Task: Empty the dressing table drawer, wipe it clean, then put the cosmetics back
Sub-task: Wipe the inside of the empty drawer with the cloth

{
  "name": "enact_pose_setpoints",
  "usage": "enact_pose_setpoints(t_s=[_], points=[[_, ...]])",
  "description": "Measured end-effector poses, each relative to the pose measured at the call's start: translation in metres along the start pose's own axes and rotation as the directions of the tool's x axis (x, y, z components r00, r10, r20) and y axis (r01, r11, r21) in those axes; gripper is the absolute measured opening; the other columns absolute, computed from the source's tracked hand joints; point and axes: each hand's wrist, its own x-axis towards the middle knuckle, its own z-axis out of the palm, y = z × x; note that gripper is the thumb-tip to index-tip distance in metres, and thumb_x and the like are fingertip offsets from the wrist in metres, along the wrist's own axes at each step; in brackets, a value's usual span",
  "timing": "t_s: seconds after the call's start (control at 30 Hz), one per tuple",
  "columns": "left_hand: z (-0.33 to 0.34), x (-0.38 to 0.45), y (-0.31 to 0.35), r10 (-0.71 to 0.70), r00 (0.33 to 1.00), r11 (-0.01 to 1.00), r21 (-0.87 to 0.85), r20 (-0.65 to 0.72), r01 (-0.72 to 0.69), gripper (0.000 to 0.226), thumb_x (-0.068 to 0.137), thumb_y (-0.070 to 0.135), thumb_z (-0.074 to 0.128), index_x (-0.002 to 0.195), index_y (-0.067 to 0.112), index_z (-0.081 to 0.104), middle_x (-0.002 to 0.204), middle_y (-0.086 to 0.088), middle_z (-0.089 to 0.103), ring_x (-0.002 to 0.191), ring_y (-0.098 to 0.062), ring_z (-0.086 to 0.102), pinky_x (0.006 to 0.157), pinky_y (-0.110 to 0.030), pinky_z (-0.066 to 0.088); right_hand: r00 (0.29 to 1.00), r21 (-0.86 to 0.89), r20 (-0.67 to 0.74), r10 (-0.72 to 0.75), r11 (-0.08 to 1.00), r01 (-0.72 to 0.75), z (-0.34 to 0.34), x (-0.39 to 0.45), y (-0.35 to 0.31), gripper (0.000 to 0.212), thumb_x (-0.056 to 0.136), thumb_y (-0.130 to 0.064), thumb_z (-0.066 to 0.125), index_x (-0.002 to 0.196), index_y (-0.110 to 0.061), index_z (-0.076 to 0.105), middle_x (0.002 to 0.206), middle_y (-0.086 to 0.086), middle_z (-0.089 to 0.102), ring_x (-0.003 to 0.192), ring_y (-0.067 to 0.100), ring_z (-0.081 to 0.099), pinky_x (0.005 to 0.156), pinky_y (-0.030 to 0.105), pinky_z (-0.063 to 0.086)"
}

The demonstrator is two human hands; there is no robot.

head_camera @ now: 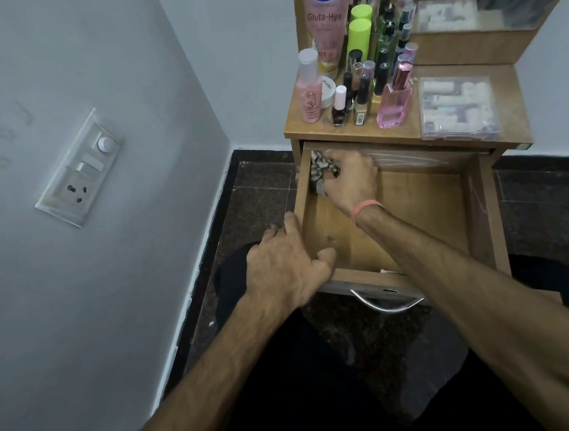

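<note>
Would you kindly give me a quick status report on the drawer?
Right hand grips cloth in drawer back-left corner. Left hand holds drawer's front-left corner. Cosmetics on top.

Head cam, looks fwd & down, close over open drawer (413,211), wide-angle
</note>
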Motion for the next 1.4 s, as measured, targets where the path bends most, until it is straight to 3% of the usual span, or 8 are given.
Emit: enact_pose_setpoints(t_s=[0.2, 0.4, 0.67, 0.83, 1.0, 1.23, 1.33, 1.4], points=[[0.006, 0.000, -0.006, 0.038, 0.995, 0.990, -0.134, -0.088, -0.050, 0.072, 0.098, 0.054, 0.048, 0.152, 0.007, 0.046, 0.111, -0.005, 0.067, 0.101, -0.021, 0.058, 0.078, -0.037, 0.048, 0.920, 0.135, 0.381, 0.091, 0.979, -0.153, -0.027, -0.030, 0.006, 0.047, 0.089, 0.004, 0.078, 0.130, -0.018, 0.075, 0.131, -0.003, 0.075, 0.122, 0.012, 0.070, 0.104, 0.032, 0.058], [0.006, 0.000, -0.008, 0.040, 0.993, 0.992, -0.113, -0.110, -0.053, 0.064, 0.102, 0.052, 0.045, 0.147, 0.007, 0.051, 0.100, -0.002, 0.064, 0.091, -0.018, 0.053, 0.073, -0.036, 0.041, 0.636, 0.103, 0.771, -0.032, 0.992, -0.075, -0.049, -0.058, 0.015, 0.027, 0.094, 0.000, 0.078, 0.104, -0.025, 0.084, 0.098, -0.009, 0.083, 0.094, 0.003, 0.078, 0.092, 0.024, 0.061], [0.001, -0.004, -0.010, 0.041, 0.996, 0.991, -0.123, -0.077, -0.051, 0.061, 0.101, 0.048, 0.041, 0.148, 0.009, 0.049, 0.100, -0.001, 0.060, 0.097, -0.020, 0.054, 0.076, -0.038, 0.044, 0.901, 0.134, 0.379, 0.210, 0.951, -0.278, -0.030, -0.022, -0.003, 0.036, 0.092, -0.004, 0.078, 0.126, -0.017, 0.076, 0.130, 0.000, 0.075, 0.120, 0.018, 0.070, 0.097, 0.034, 0.062], [-0.002, -0.006, -0.007, 0.041, 0.996, 0.990, -0.129, -0.083, -0.052, 0.054, 0.094, 0.054, 0.036, 0.128, 0.015, 0.054, 0.093, -0.001, 0.062, 0.084, -0.020, 0.058, 0.072, -0.037, 0.044, 0.959, 0.130, 0.114, 0.258, 0.954, -0.272, -0.024, -0.007, -0.014, 0.036, 0.089, -0.018, 0.086, 0.124, -0.023, 0.079, 0.124, -0.004, 0.078, 0.117, 0.014, 0.071, 0.106, 0.029, 0.056], [0.002, -0.002, -0.008, 0.043, 0.992, 0.989, -0.138, -0.121, -0.060, 0.051, 0.099, 0.055, 0.037, 0.125, 0.015, 0.055, 0.090, -0.002, 0.065, 0.079, -0.022, 0.060, 0.069, -0.036, 0.044, 0.936, 0.050, 0.307, 0.169, 0.980, -0.194, -0.026, -0.030, -0.009, 0.036, 0.093, -0.018, 0.082, 0.127, -0.027, 0.076, 0.119, -0.004, 0.080, 0.112, 0.015, 0.074, 0.103, 0.039, 0.061], [0.008, -0.002, -0.006, 0.053, 0.982, 0.996, -0.066, -0.182, -0.066, 0.088, 0.104, 0.084, 0.017, 0.137, 0.015, 0.058, 0.100, -0.005, 0.074, 0.084, -0.020, 0.067, 0.070, -0.033, 0.044, 0.692, -0.035, 0.703, 0.165, 0.980, -0.198, -0.054, -0.062, -0.008, 0.034, 0.092, 0.011, 0.070, 0.102, -0.021, 0.079, 0.108, -0.005, 0.077, 0.087, 0.013, 0.076, 0.075, 0.031, 0.067], [0.007, -0.004, -0.009, 0.054, 0.984, 0.996, -0.064, -0.168, -0.066, 0.097, 0.099, 0.092, 0.013, 0.139, 0.016, 0.058, 0.104, -0.007, 0.074, 0.091, -0.021, 0.069, 0.074, -0.035, 0.050, 0.631, -0.059, 0.744, 0.218, 0.963, -0.262, -0.068, -0.071, -0.012, 0.034, 0.097, 0.005, 0.066, 0.081, -0.025, 0.067, 0.067, -0.020, 0.073, 0.066, 0.000, 0.068, 0.066, 0.021, 0.059], [0.005, -0.003, -0.011, 0.048, 0.988, 0.995, -0.081, -0.147, -0.061, 0.102, 0.096, 0.095, 0.009, 0.140, 0.016, 0.057, 0.108, -0.008, 0.075, 0.096, -0.023, 0.070, 0.080, -0.040, 0.057, 0.704, -0.078, 0.661, 0.261, 0.956, -0.281, -0.077, -0.077, 0.005, 0.038, 0.102, 0.011, 0.051, 0.076, -0.017, 0.055, 0.044, -0.021, 0.060, 0.061, 0.002, 0.059, 0.053, 0.013, 0.048]])
